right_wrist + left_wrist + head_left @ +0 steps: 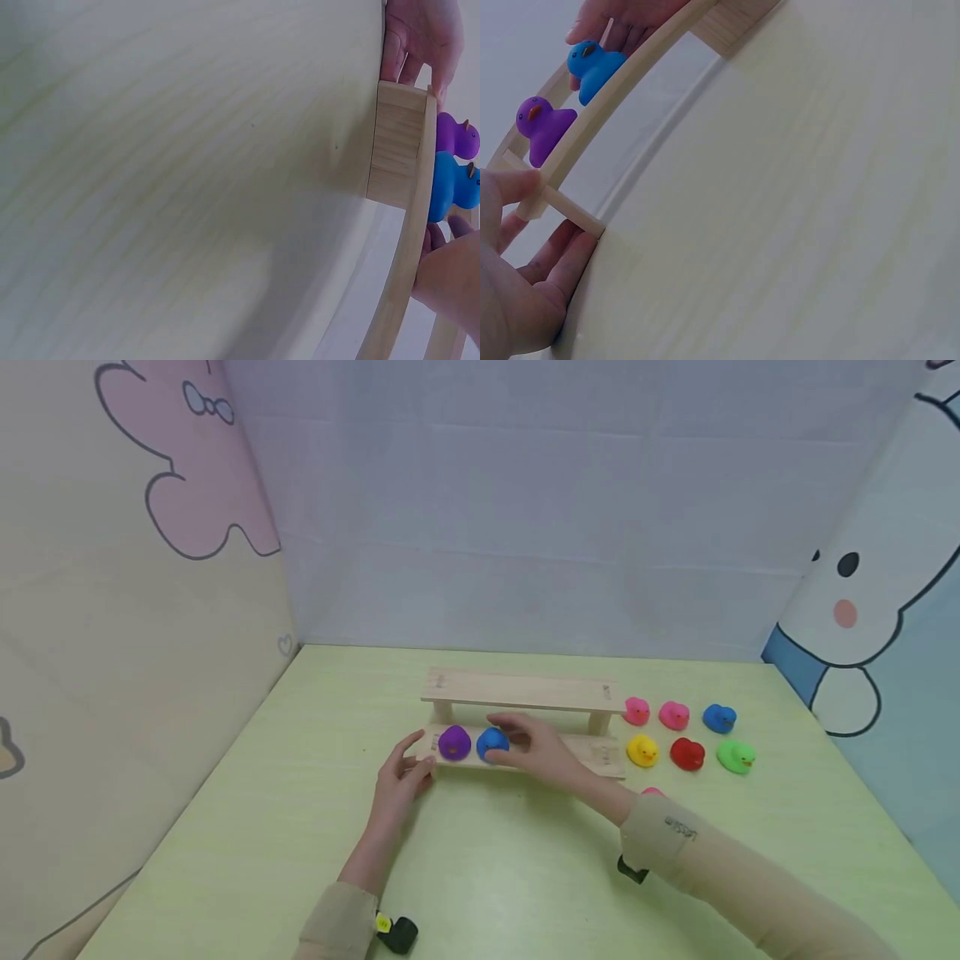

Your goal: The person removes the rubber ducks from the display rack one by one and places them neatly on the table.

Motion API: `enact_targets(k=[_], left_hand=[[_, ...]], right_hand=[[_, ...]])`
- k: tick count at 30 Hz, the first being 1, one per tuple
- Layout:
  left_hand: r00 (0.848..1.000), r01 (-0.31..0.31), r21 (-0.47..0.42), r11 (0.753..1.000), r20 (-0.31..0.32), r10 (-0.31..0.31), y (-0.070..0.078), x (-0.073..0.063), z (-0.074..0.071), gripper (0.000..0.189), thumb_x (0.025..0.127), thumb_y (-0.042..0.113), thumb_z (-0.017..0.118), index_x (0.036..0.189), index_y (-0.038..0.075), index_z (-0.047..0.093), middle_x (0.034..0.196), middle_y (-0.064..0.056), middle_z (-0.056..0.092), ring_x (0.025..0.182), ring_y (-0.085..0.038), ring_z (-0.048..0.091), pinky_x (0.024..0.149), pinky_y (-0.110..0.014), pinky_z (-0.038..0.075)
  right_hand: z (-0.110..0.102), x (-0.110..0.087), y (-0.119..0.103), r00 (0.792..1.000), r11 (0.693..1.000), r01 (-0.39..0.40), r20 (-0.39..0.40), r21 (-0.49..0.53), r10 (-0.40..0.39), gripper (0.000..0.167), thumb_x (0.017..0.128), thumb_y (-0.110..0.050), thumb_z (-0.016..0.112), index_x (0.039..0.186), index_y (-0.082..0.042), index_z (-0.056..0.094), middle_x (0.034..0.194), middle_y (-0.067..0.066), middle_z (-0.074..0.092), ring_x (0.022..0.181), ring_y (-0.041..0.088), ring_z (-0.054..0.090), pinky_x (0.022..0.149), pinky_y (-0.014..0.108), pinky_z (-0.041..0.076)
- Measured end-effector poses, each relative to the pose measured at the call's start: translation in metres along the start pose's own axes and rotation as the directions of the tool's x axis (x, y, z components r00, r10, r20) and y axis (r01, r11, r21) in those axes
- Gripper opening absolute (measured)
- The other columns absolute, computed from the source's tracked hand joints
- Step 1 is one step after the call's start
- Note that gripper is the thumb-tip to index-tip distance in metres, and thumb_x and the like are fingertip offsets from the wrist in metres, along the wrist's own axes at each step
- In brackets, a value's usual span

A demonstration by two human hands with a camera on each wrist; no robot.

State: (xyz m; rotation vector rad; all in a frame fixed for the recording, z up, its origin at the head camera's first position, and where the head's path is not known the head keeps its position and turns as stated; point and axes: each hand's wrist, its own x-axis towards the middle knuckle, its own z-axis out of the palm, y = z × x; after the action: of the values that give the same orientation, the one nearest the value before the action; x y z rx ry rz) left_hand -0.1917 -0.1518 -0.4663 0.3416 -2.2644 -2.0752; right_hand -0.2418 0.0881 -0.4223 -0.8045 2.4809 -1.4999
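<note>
A two-tier wooden shelf (525, 689) stands on the table. My left hand (401, 777) holds the left end of its lower tier (555, 747); in the left wrist view the thumb (517, 184) lies at the board's end and the fingers reach down by the short leg (574, 212). A purple rubber duck (454, 742) sits upright on that tier, near the left hand. Just right of it is a blue rubber duck (491, 742), upright on the board, with my right hand (536, 747) pinching it between thumb and fingers. The right wrist view shows the blue duck (450, 184) beside the purple one.
Right of the shelf lie two pink ducks (637, 711), a blue duck (719, 718), a yellow duck (642, 751), a red duck (687, 754) and a green duck (736, 757). Another pink thing (652, 791) peeks out behind the right sleeve (675, 839). A curtain (525, 527) hangs behind the table.
</note>
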Motion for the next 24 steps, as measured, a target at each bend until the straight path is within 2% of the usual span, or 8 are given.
enact_targets(k=[11,14,18,24], left_hand=[[1.0,0.003,-0.004,1.0,-0.004,-0.003,0.0,0.003,0.001,0.053,0.096,0.016,0.064,0.146,0.026,0.048,0.098,-0.003,0.06,0.089,-0.013,0.064,0.09,-0.028,0.058],[1.0,0.001,-0.001,1.0,-0.012,-0.001,0.0,0.003,0.001,0.052,0.096,0.016,0.064,0.144,0.027,0.05,0.099,-0.004,0.06,0.089,-0.012,0.064,0.088,-0.026,0.058],[1.0,-0.002,-0.002,1.0,-0.009,0.002,0.0,0.002,0.001,0.052,0.096,0.016,0.063,0.145,0.026,0.049,0.098,-0.003,0.06,0.089,-0.012,0.063,0.088,-0.027,0.058],[1.0,-0.003,-0.003,1.0,0.002,0.003,-0.001,0.0,0.0,0.053,0.096,0.018,0.064,0.146,0.026,0.048,0.096,0.0,0.06,0.089,-0.011,0.064,0.091,-0.029,0.058]], right_hand=[[0.0,0.001,0.002,1.0,0.999,0.003,0.002,-0.052,-0.003,0.048,0.088,-0.027,0.075,0.13,-0.009,0.063,0.128,0.008,0.066,0.113,0.022,0.062,0.099,0.04,0.053],[0.0,-0.001,0.0,1.0,0.998,-0.011,-0.014,-0.056,0.01,0.045,0.087,-0.028,0.076,0.127,-0.012,0.065,0.125,0.005,0.067,0.11,0.019,0.062,0.097,0.036,0.054],[-0.003,-0.006,-0.002,1.0,0.999,-0.019,-0.022,-0.039,0.018,0.042,0.085,-0.026,0.077,0.124,-0.014,0.067,0.123,0.006,0.068,0.11,0.021,0.065,0.097,0.037,0.055],[-0.01,-0.017,-0.002,0.999,0.998,0.035,-0.007,-0.043,-0.035,0.038,0.086,-0.023,0.077,0.122,-0.015,0.067,0.123,0.005,0.068,0.11,0.022,0.067,0.095,0.035,0.057]])
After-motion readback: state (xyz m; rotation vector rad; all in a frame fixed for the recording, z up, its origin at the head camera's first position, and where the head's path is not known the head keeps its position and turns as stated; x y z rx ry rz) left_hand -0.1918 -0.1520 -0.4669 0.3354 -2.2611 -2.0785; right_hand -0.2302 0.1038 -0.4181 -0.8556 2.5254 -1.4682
